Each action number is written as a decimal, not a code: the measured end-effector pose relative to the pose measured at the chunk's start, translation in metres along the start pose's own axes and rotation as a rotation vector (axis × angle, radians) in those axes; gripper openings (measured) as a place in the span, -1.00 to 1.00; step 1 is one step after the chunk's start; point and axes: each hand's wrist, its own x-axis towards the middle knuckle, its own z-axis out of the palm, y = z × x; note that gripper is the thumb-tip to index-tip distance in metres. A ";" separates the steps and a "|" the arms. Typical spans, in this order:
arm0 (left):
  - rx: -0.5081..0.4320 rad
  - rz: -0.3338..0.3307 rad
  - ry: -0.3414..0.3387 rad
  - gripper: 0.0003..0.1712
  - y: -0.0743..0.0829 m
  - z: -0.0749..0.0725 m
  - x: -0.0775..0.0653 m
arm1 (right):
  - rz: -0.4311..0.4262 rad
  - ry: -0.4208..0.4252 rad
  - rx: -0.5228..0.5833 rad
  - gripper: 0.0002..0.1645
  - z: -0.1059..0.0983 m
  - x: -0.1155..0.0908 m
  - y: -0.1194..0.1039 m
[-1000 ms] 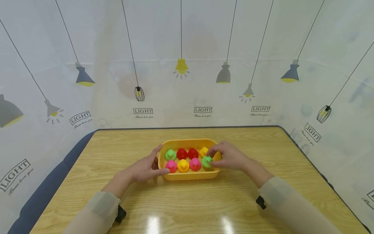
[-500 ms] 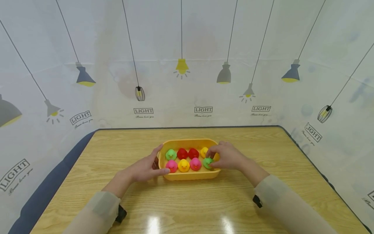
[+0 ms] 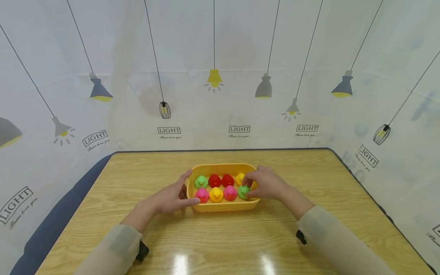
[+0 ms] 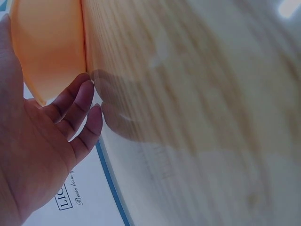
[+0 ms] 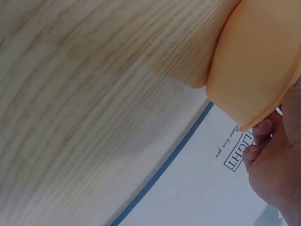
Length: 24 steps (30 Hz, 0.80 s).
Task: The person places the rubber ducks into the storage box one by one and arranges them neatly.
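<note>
A shallow yellow plastic tray (image 3: 223,207) holds two rows of small rubber ducks. My right hand (image 3: 269,184) reaches over the tray's right end and pinches a green rubber duck (image 3: 243,191) between thumb and fingers, at the right of the front row. Left of it sit a pink duck (image 3: 230,193), a yellow duck (image 3: 216,194) and another pink duck (image 3: 202,195). Behind are a green duck (image 3: 201,182), two red ducks (image 3: 214,180) and a partly covered yellow duck (image 3: 240,178). My left hand (image 3: 170,196) grips the tray's left end, thumb at the front rim.
The tray stands on a wood-grain table (image 3: 220,236) near its back part. A white cloth backdrop (image 3: 192,88) printed with hanging lamps rises behind and at both sides. Both wrist views show the tray's outer wall (image 5: 254,56) beside the hands, with no ducks visible.
The green duck in my right hand has come down slightly into the front row. The right forearm has shifted a little left; the left hand keeps its place on the tray.
</note>
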 end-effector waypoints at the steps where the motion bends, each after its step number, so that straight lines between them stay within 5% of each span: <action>1: 0.000 0.000 -0.001 0.38 0.000 0.000 0.000 | -0.002 0.002 -0.003 -0.74 0.001 0.000 0.000; 24: -0.008 -0.006 -0.007 0.39 -0.001 0.000 0.001 | 0.013 -0.006 0.034 -0.69 -0.001 -0.002 0.000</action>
